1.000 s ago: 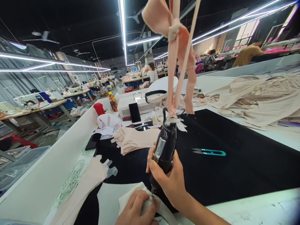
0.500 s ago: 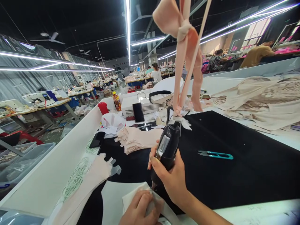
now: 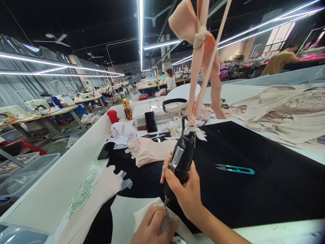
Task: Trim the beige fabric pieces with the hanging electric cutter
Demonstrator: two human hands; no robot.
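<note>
Peach fabric tail (image 3: 216,95) has swung rightward; right hand (image 3: 187,193) grips the black handheld tool (image 3: 186,159), left hand (image 3: 153,222) pinches cream fabric (image 3: 140,214) at its tip (image 3: 166,201), seemingly mid-job, remainder unclear.

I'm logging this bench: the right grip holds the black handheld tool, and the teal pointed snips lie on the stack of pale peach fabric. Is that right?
Not quite: the head view shows the teal pointed snips lying on the flat black work surface, apart from the stack of pale peach fabric. The right grip does hold the black handheld tool.
</note>
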